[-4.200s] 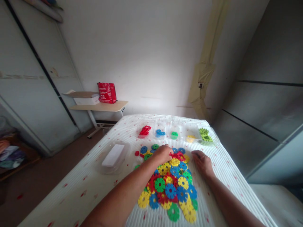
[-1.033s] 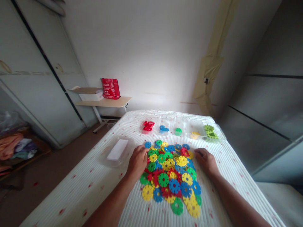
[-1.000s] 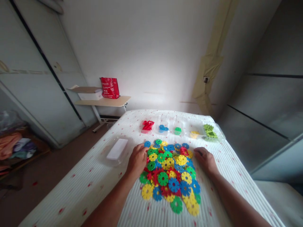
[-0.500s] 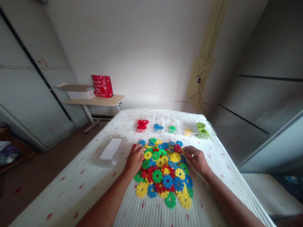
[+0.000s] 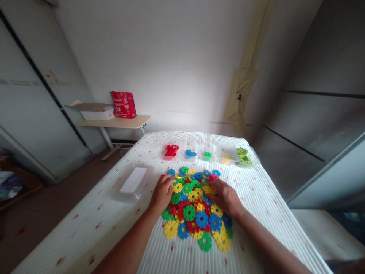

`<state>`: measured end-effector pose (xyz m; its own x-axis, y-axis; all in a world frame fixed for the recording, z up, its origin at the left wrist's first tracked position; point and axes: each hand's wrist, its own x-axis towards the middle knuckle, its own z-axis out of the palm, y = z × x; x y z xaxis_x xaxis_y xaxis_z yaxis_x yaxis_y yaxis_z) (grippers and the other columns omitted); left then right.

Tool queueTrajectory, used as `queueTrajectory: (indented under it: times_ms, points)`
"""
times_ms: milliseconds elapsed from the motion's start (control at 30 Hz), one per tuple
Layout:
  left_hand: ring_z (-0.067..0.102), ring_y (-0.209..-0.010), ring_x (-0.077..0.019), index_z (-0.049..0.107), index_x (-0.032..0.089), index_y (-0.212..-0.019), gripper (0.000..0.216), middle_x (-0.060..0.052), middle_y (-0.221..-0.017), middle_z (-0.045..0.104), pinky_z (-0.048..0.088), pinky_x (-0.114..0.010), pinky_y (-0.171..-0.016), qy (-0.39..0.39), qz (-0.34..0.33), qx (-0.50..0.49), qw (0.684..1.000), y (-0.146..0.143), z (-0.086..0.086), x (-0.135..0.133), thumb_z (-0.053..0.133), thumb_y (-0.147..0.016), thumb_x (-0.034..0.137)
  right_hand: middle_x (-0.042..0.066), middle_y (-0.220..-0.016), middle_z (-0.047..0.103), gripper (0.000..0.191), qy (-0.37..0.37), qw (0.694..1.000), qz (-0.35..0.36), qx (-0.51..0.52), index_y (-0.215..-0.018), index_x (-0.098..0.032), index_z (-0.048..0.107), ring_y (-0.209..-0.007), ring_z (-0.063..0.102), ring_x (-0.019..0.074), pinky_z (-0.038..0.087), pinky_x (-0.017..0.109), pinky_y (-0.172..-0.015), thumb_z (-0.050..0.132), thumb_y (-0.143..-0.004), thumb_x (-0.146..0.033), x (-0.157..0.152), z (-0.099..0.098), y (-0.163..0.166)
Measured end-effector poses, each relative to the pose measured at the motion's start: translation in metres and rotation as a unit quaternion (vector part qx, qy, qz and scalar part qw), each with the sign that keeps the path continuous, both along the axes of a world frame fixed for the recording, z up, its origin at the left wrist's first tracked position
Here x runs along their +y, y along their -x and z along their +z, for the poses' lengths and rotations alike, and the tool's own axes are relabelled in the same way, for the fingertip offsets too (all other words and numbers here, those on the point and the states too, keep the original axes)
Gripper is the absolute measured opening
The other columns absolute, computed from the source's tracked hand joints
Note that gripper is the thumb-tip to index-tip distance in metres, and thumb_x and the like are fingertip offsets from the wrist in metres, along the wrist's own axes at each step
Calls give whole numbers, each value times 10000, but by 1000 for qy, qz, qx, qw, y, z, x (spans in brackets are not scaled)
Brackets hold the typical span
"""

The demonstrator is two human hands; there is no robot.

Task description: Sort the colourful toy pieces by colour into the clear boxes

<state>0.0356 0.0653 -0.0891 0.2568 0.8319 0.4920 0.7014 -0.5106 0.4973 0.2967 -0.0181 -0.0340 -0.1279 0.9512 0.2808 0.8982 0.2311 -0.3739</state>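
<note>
A heap of plastic snowflake building discs in red, blue, green and yellow, among them a green disc (image 5: 189, 212), lies on the ribbed white cover. At the heap's left edge rests my left hand (image 5: 163, 193), its fingers loosely bent and apart, touching the outer pieces; nothing shows in its grasp. My right hand (image 5: 227, 196) reaches over the heap from the right. Its thumb and fingers are spread above a yellow disc (image 5: 208, 189), and its underside is hidden. Just beyond those fingertips is a red piece (image 5: 213, 177).
Behind the heap stands a row of clear plastic compartments holding red pieces (image 5: 171, 150), blue pieces (image 5: 190, 153), a green piece (image 5: 207, 156), yellow pieces (image 5: 226, 160) and lime-green pieces (image 5: 243, 156). A clear lid (image 5: 115, 193) with a white label lies to the left.
My right hand has moved left and inward over the heap, its fingers now covering some discs at the right side. My left hand has stayed in place.
</note>
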Motion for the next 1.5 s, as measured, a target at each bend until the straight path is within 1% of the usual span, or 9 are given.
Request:
queueTrajectory:
  times_ms: [267,400,500,600,767,900,1067,1267,1500]
  points:
    - [549,-1067,-197,669,221,-935,308,-64,-1120,578,450,-377,-961,-1,-2,-5,1000,0,2,-1,403,-803,138,74,-982,666,277,-13,999,32,29,-1006,-212,642,-910,613,216,474,313,-792,548,-755,-280,2,0,-2]
    - [550,-1065,-204,672,211,-927,304,-72,-1109,582,450,-379,-961,-3,-2,-9,1000,0,1,-1,402,-804,143,73,-975,671,329,23,990,5,139,-1025,-192,638,-816,619,199,488,316,-729,561,-735,-327,3,-1,-5]
    - [550,-1065,-206,674,213,-925,309,-71,-1109,583,452,-383,-961,-3,0,-12,1000,0,1,0,403,-797,136,70,-874,684,396,77,950,-31,301,-1006,-153,642,-710,611,186,491,298,-617,574,-711,-408,4,1,-8]
    - [552,-1062,-199,673,220,-925,312,-60,-1107,586,453,-378,-962,-3,2,-7,1000,0,1,0,406,-792,128,75,-874,696,424,93,894,-39,437,-947,-147,661,-777,622,215,501,321,-669,621,-659,-455,5,6,-13]
    - [553,-1065,-188,667,227,-929,311,-51,-1116,583,456,-359,-959,-5,4,4,1000,0,1,-1,404,-795,127,84,-906,696,455,110,860,-37,498,-943,-151,655,-839,621,241,497,350,-720,674,-621,-473,4,8,-18]
    - [560,-1050,-196,669,220,-922,303,-62,-1110,584,460,-364,-952,-9,0,-2,1000,0,-1,0,394,-810,157,70,-869,674,454,94,902,-26,420,-970,-149,633,-735,597,191,486,304,-641,656,-644,-464,5,-2,-22]
    - [563,-1046,-194,668,220,-921,307,-63,-1099,589,461,-362,-948,-17,-2,-6,1000,1,-4,2,383,-820,169,58,-902,650,419,-42,979,-68,189,-1076,-177,604,-670,543,148,461,273,-611,578,-726,-406,20,3,-52]
    - [564,-1041,-206,671,203,-913,311,-81,-1098,587,463,-380,-943,-17,-5,-2,1000,1,-4,2,375,-824,171,104,-943,652,364,-174,966,-189,10,-989,-149,638,-766,591,206,450,312,-670,523,-738,-386,67,35,-90]
    - [560,-1042,-201,667,202,-910,296,-75,-1098,585,467,-382,-937,-29,-6,-7,1000,2,-6,3,390,-816,161,101,-892,657,378,-192,956,-222,7,-966,-143,650,-680,573,188,424,306,-639,502,-766,-428,103,37,-98]
